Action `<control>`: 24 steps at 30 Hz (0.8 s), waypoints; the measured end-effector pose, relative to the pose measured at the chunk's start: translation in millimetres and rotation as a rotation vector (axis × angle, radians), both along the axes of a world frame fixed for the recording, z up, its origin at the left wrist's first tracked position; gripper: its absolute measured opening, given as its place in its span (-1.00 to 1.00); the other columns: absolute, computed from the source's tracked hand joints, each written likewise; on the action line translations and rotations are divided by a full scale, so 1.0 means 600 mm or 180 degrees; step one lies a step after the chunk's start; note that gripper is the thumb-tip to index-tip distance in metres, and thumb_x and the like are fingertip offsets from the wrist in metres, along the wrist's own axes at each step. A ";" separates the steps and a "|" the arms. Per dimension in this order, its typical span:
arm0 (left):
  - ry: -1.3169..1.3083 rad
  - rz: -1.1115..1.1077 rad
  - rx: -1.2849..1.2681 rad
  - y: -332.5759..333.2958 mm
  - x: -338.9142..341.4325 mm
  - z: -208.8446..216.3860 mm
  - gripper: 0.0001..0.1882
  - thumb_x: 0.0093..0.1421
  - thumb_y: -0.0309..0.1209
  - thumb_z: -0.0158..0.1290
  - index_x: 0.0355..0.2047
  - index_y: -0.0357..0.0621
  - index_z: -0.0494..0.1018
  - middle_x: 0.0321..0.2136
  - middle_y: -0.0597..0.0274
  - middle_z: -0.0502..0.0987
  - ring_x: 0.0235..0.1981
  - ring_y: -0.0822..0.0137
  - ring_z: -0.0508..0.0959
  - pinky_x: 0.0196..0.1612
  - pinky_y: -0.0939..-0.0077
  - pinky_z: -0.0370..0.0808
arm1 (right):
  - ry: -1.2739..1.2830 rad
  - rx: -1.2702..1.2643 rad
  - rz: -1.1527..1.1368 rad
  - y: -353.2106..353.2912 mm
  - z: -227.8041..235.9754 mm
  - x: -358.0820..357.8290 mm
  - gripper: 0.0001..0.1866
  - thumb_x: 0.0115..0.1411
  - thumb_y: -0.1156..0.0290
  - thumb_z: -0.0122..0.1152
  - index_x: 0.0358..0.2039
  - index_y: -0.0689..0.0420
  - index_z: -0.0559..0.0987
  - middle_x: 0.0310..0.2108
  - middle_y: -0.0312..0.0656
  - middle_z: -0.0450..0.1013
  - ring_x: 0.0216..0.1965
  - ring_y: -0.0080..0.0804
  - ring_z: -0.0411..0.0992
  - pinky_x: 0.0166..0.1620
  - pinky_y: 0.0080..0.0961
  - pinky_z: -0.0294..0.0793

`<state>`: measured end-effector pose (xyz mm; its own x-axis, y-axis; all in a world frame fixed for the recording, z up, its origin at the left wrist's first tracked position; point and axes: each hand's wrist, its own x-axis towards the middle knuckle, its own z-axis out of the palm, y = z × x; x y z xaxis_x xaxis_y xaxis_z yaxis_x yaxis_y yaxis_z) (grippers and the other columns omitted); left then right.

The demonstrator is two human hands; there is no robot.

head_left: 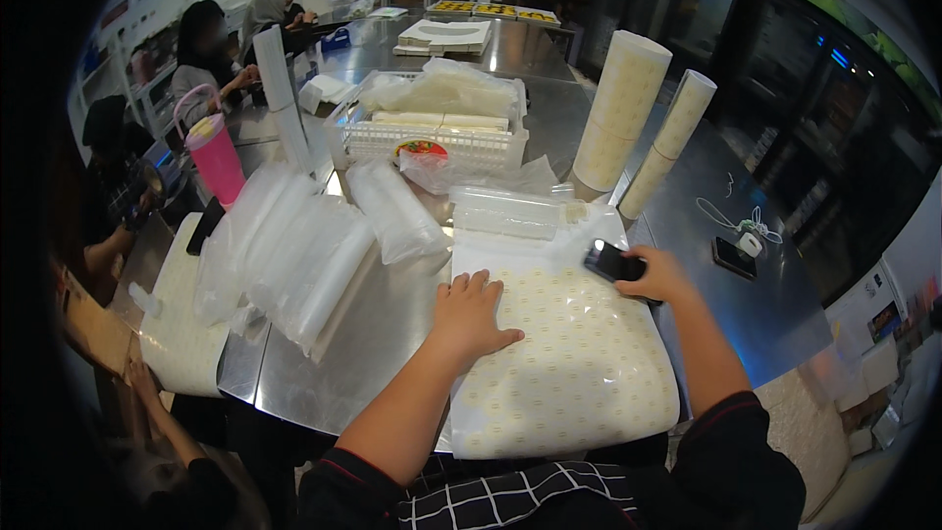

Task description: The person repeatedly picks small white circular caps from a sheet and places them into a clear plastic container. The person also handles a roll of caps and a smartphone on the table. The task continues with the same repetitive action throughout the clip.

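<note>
My left hand (pixel 473 318) lies flat with its fingers spread on the left part of a cream sheet (pixel 579 373) printed with small yellow marks. The sheet hangs over the near table edge. My right hand (pixel 655 277) grips a small black glossy object (pixel 612 260) over the sheet's upper right; its exact kind I cannot make out. At the sheet's far end lies a clear plastic-wrapped roll (pixel 505 213). Left of the sheet are several clear plastic packs of long pale pieces (pixel 319 265) and another pack (pixel 394 211).
Two upright rolls of patterned paper, one wide (pixel 620 113) and one narrow (pixel 669 142), stand behind the sheet. A white basket (pixel 343 142) sits at the back. A dark phone (pixel 734 257) with a white cable lies right. A pink tumbler (pixel 214 159) and several people are at left.
</note>
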<state>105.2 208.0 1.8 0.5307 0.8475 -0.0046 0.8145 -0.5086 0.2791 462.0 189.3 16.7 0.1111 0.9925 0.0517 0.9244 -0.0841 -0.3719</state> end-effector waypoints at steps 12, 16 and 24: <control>0.0359 0.0009 -0.0202 -0.017 0.003 0.031 -0.05 -0.19 0.24 0.30 0.12 -0.07 0.38 0.14 0.06 0.33 0.14 0.00 0.32 0.14 0.04 0.28 | -0.0729 0.0620 0.0171 -0.023 -0.018 -0.016 -0.10 -0.04 -0.18 0.35 0.31 -0.26 0.27 0.43 -0.01 -0.13 0.37 0.24 -0.10 0.23 0.27 0.08; 0.0520 -0.0062 -0.0085 -0.027 0.004 0.035 -0.03 -0.24 0.26 0.32 0.09 -0.09 0.39 0.05 0.07 0.37 0.05 0.00 0.37 0.02 0.08 0.41 | -0.0782 0.0235 0.0764 0.042 -0.045 -0.189 -0.20 0.14 -0.20 0.14 0.36 -0.48 0.09 0.46 -0.08 -0.29 0.42 0.26 -0.28 0.18 0.57 -0.06; 0.0692 -0.0292 -0.0481 -0.060 0.001 0.051 0.00 -0.41 0.11 0.46 0.04 -0.13 0.36 0.02 0.09 0.34 0.04 -0.06 0.36 -0.05 0.12 0.53 | -0.0706 0.0300 0.0410 0.186 -0.050 -0.206 -0.39 0.32 0.08 -0.01 0.36 -0.37 0.13 0.42 -0.01 -0.13 0.41 0.20 -0.18 0.23 0.40 0.03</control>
<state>105.9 172.2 32.6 0.5780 0.7769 -0.2495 0.8160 -0.5489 0.1812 338.1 300.7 -13.0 -0.0400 0.9874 0.1534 0.9851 0.0647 -0.1596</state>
